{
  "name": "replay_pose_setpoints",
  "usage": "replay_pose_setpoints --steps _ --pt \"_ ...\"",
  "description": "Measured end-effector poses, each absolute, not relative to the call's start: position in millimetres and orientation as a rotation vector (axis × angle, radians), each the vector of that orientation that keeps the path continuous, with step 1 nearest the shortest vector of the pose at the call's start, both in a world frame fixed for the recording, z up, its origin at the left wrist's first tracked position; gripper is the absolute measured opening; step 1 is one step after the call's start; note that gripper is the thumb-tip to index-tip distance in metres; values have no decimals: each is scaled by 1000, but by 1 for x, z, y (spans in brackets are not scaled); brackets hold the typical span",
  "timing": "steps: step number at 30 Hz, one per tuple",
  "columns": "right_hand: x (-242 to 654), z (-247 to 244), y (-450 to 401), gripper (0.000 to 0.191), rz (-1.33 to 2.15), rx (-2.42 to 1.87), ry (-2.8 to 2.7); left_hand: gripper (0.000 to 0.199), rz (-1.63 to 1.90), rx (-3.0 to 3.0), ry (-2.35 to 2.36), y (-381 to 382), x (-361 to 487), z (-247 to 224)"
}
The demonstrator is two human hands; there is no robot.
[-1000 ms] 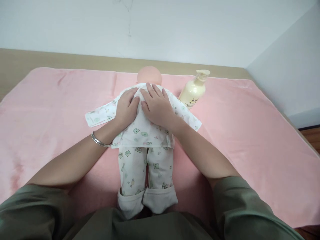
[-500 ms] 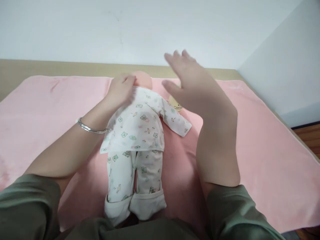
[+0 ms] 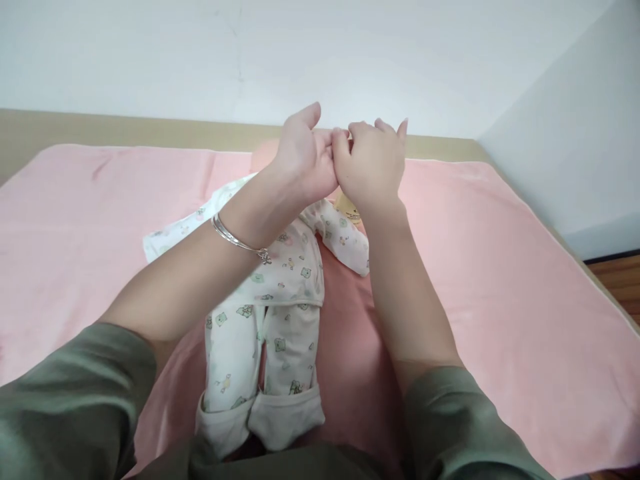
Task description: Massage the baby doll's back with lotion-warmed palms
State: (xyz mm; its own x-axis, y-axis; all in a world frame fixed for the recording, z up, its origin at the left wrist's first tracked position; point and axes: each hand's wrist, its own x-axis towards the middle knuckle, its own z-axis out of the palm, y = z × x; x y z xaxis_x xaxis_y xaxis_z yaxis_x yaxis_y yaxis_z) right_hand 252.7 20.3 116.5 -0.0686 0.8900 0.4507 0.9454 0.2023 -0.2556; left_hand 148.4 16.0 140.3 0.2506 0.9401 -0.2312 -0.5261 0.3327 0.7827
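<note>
Yellow bottle sits just right of the doll, mostly hidden; probably slick, stiffish plastic, so I'd grip its body. Left hand is palm-up, fingers loosely open; can't tell if the right hand is gripping.

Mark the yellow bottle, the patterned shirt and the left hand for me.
Yellow bottle (image 3: 346, 205): head view, on the part of its body showing below the hands.
Patterned shirt (image 3: 297, 270): head view, on its front, toward the hem.
Left hand (image 3: 306, 160): head view, on the palm.
</note>
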Motion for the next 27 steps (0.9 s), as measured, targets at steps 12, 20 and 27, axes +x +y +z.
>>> replay_pose_setpoints --steps 12,20,27 --pt "241 112 34 24 -21 -1895 -1761 66 1221 386 628 -19 84 161" --pt "234 122 34 22 -46 -2037 -1698 64 1120 361 282 -31 -13 161" --pt "227 120 30 25 -150 -2069 -1686 66 1080 169 250 -31 -55 152"
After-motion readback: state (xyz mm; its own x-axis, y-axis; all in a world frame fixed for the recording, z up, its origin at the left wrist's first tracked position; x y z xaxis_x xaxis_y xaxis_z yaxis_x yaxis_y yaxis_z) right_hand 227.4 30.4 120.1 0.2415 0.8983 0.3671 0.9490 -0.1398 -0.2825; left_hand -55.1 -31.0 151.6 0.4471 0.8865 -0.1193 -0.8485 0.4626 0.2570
